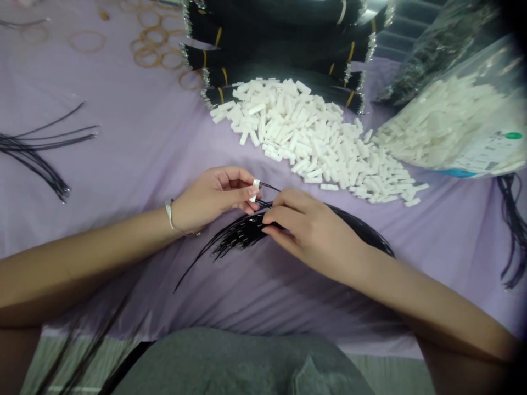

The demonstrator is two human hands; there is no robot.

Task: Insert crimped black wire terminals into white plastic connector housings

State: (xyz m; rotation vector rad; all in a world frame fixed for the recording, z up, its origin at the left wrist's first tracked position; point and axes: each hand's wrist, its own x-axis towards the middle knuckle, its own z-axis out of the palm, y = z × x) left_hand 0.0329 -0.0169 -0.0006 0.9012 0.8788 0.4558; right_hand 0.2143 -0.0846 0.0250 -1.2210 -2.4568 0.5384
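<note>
Between the thumb and fingers of my left hand (228,192) is a small white plastic connector housing (254,190), held upright. A thin black wire (269,187) runs from its top toward my right hand (304,219). My right hand is closed, thumb against fingers, on thin black wire just right of the housing; its fingertips partly hide what they pinch. Below both hands lies a bundle of black wires (242,233) with small metal tips at its left end. The bundle passes behind my right hand and curves out to the right.
A large heap of white housings (317,137) lies beyond my hands. Behind it are banded black wire bundles (280,49). A clear bag of housings (457,120) stands right. Rubber bands (154,41) and loose wires (41,151) lie left on the purple cloth (123,137).
</note>
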